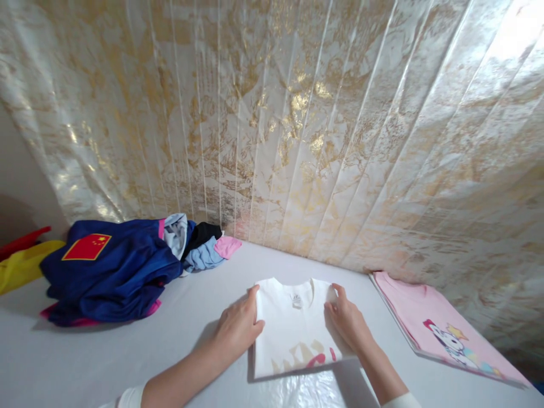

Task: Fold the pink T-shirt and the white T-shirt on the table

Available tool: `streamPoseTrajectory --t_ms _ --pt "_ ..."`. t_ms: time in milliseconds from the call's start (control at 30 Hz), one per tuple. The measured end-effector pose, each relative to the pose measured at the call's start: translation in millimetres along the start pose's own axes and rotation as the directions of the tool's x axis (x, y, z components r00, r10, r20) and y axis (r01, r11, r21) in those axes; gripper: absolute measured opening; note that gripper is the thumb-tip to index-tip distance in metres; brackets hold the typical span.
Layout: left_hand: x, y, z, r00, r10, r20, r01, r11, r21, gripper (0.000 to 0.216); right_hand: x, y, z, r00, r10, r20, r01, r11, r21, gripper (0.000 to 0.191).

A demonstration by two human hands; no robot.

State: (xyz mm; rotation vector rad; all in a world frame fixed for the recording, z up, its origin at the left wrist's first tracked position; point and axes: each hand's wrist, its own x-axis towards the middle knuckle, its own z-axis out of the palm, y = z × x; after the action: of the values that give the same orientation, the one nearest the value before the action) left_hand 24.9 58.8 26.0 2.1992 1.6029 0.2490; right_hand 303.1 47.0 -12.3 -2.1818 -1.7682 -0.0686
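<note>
A folded white T-shirt (293, 328) with a gold and red print lies collar-away on the white table (106, 362). My left hand (238, 328) rests on its left edge, fingers curled over the fabric. My right hand (346, 320) presses on its right edge, fingers bent around the fold. Both hands grip the shirt's sides.
A heap of clothes (110, 272), mostly dark blue with a red flag patch, sits at the back left beside yellow and red cloth (23, 263). A folded pink shirt (437, 326) with a cartoon print lies at the right. A gold-patterned wall covering (297, 124) stands behind.
</note>
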Motion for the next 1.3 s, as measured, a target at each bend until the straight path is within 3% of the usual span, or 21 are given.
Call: streamPoseTrajectory --t_ms 100,200,267,333,500,800,1000,1167,1300 --pt "-5 2 0 0.993 0.098 -0.072 -0.087 0.986 0.14 0.062 -9 0 2 0.993 -0.077 -0.086 0.063 0.987 -0.151 0.03" --pt "-16 15 12 0.943 0.298 -0.151 -0.262 0.94 0.219 0.061 -19 -3 3 0.965 -0.177 -0.192 0.113 0.946 -0.305 0.023" --pt "-21 25 26 0.892 0.427 -0.148 -0.399 0.898 0.188 0.058 -25 -5 8 0.934 -0.252 -0.252 0.167 0.934 -0.315 0.028" --pt "-23 32 42 0.868 0.481 -0.122 -0.463 0.873 0.153 0.058 -33 -6 16 0.917 -0.304 -0.259 0.235 0.935 -0.264 0.036" --pt "-19 33 63 0.918 0.393 -0.057 -0.384 0.914 0.131 0.067 -52 -7 37 0.918 -0.353 -0.182 0.313 0.925 -0.215 0.051" --pt "26 -3 33 0.925 0.374 -0.062 -0.362 0.92 0.148 0.066 -56 -8 40 0.947 -0.28 -0.161 0.224 0.928 -0.297 0.062" --pt "36 -15 28 0.913 0.405 -0.048 -0.401 0.912 0.085 0.066 -56 -4 46 0.937 -0.304 -0.173 0.247 0.925 -0.288 0.066" --pt "51 -28 11 0.951 0.188 -0.247 -0.201 0.979 -0.028 0.034 -53 -1 50 0.925 -0.31 -0.219 0.262 0.939 -0.225 0.059" --pt "62 -32 5 0.966 0.119 -0.231 -0.144 0.985 -0.094 0.007 -28 -22 33 0.89 -0.378 -0.255 0.378 0.924 -0.052 0.046"
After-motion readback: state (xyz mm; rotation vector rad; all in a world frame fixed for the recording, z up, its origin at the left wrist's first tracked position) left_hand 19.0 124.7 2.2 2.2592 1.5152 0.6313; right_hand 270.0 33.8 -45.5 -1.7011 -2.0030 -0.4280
